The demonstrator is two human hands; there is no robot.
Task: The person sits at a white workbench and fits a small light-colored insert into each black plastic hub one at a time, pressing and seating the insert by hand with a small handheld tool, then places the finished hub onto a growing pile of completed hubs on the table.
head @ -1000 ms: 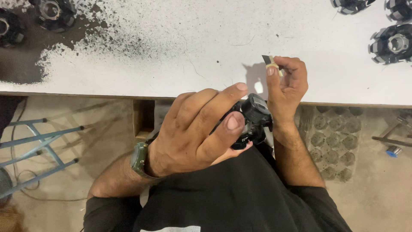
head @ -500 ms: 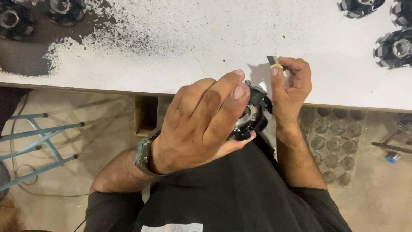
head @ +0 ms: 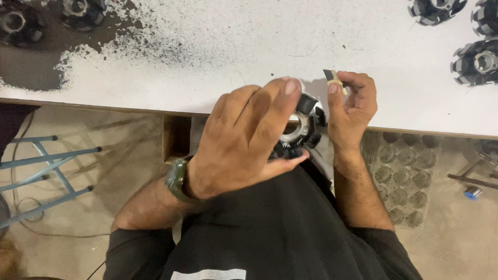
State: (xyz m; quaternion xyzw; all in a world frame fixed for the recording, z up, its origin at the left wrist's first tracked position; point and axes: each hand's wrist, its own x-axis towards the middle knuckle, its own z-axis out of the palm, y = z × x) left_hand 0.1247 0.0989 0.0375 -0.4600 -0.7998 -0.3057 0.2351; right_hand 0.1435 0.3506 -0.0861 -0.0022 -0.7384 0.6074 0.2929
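Note:
My left hand (head: 244, 140) cups a round black part with a shiny metal ring in its middle (head: 301, 129), held at the front edge of the white table (head: 218, 57). Most of the part is hidden behind my fingers. My right hand (head: 353, 106) is just to the right of it, pinching a small flat piece with a dark tip and a tan wrap (head: 333, 79) between thumb and forefinger, raised above the part. A green watch (head: 176, 179) sits on my left wrist.
More round black parts lie at the table's far right (head: 474, 62) and far left (head: 15, 23). Black powder covers the table's left end (head: 62, 57). A blue metal stool frame (head: 46, 166) stands at the left; a grey dimpled tray (head: 399, 181) lies on the floor at the right.
My left hand has turned and lifted its fingers, so the part's metal ring now shows. My right hand with the small piece has stayed next to the part.

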